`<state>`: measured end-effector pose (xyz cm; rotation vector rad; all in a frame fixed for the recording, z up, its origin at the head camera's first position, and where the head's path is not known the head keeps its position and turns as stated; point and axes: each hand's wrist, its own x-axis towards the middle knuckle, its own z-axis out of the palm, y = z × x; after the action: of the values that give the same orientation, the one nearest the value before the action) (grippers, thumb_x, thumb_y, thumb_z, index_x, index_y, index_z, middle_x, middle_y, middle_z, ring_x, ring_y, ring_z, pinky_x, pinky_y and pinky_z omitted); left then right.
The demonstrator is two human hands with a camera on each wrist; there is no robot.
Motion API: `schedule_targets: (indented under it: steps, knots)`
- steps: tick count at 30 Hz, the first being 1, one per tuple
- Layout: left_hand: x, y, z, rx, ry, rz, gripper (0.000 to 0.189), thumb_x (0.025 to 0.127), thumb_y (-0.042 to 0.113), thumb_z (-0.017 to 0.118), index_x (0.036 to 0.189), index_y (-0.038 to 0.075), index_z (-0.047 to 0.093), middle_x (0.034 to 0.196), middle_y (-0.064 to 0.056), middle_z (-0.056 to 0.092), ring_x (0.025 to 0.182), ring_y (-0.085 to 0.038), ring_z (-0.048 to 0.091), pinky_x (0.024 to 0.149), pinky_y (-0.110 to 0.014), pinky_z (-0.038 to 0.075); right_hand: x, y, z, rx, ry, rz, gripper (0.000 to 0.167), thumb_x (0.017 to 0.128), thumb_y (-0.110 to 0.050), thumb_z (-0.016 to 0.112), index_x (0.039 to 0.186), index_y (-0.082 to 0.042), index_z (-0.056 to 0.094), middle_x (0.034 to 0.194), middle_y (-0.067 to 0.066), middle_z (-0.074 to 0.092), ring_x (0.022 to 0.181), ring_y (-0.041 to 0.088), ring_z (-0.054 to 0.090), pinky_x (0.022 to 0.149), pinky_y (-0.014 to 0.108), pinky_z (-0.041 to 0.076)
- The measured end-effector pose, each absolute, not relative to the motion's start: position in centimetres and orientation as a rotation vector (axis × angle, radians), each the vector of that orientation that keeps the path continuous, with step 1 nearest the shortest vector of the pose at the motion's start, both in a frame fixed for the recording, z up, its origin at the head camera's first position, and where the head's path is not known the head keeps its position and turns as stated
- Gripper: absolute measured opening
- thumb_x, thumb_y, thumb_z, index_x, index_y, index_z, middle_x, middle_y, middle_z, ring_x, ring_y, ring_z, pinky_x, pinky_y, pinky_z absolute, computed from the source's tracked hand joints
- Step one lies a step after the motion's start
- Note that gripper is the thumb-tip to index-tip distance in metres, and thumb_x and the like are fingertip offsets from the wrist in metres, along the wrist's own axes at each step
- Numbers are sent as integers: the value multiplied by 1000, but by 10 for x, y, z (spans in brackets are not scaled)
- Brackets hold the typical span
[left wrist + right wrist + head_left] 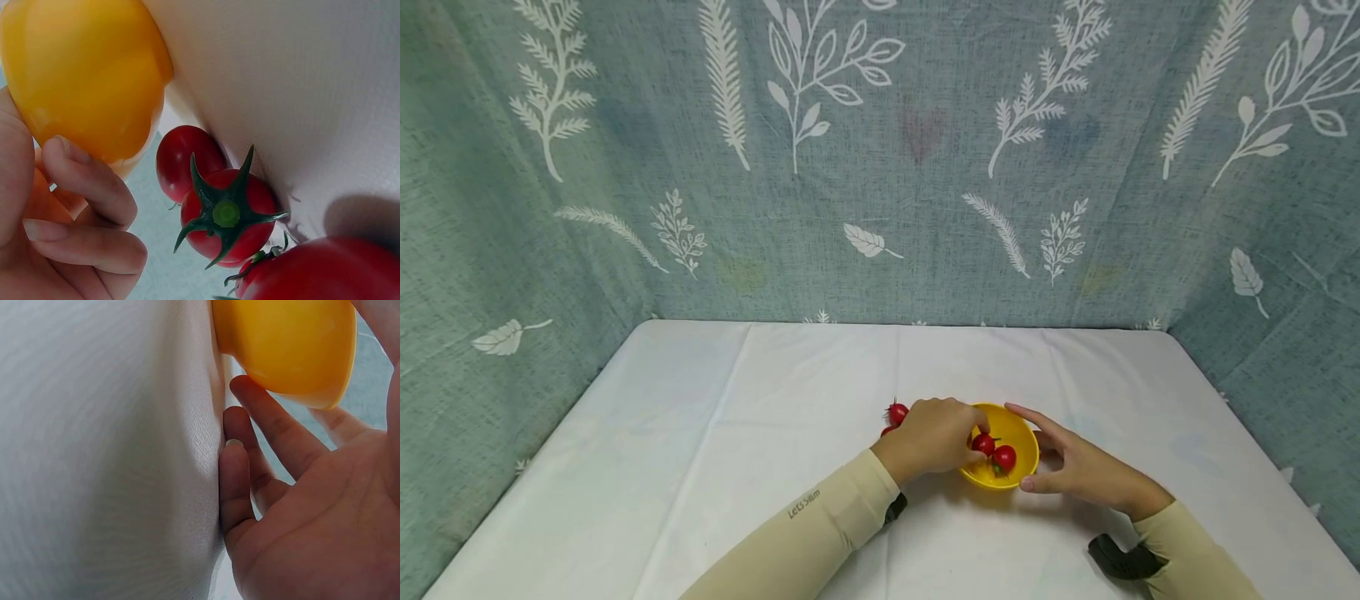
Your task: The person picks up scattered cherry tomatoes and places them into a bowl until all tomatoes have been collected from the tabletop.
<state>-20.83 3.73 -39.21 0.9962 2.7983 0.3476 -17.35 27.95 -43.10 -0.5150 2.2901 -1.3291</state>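
A yellow bowl (1018,433) stands on the white table, with two red cherry tomatoes in it. My left hand (934,437) reaches over its left rim, thumb and index finger about one cherry tomato (982,444). The other cherry tomato (1003,457) lies beside that one. My right hand (1078,468) holds the bowl's right side, thumb at the near rim and index finger at the far rim. In the right wrist view, its other fingers (284,434) spread beside and below the bowl wall. The left hand's remaining fingers (94,181) bend outside the bowl.
Left of the bowl, more cherry tomatoes (897,412) lie on the white tablecloth (775,417), partly hidden by the left hand. The left wrist view shows several, one with a green star-shaped calyx (225,214). A patterned grey-green curtain (925,208) surrounds the table's back and sides.
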Motion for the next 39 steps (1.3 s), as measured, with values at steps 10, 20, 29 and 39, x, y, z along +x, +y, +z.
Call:
schedule_targets:
  steps: [10, 20, 29, 39]
  knots:
    - [-208, 38, -392, 970, 2800, 344, 28, 86, 40, 78, 108, 23, 76, 71, 12, 57, 65, -9, 51, 56, -23, 41, -174, 280, -431, -544, 2258, -1372, 92, 91, -22, 74, 160, -30, 15, 152, 24, 44, 129, 35, 56, 93, 15, 45]
    - [-206, 39, -389, 952, 2803, 322, 32, 85, 40, 78, 112, 21, 75, 77, 12, 63, 67, -9, 53, 59, -25, 41, -175, 281, -433, -514, 2285, -1352, 92, 90, -24, 76, 159, -33, 16, 153, 20, 44, 133, 35, 53, 95, 14, 44]
    - [-206, 35, -391, 1024, 2858, 264, 41, 84, 46, 78, 117, 22, 74, 92, 10, 72, 70, -7, 54, 60, -24, 44, -175, 280, -433, -550, 2276, -1348, 91, 91, -23, 74, 160, -31, 15, 150, 23, 46, 129, 34, 56, 94, 14, 45]
    - [-204, 15, -383, 1141, 2893, 357, 40, 89, 49, 71, 121, 25, 71, 104, 6, 70, 73, -9, 59, 60, -23, 45, -174, 279, -431, -542, 2304, -1324, 91, 90, -26, 75, 160, -29, 16, 152, 23, 44, 129, 34, 56, 102, 32, 49]
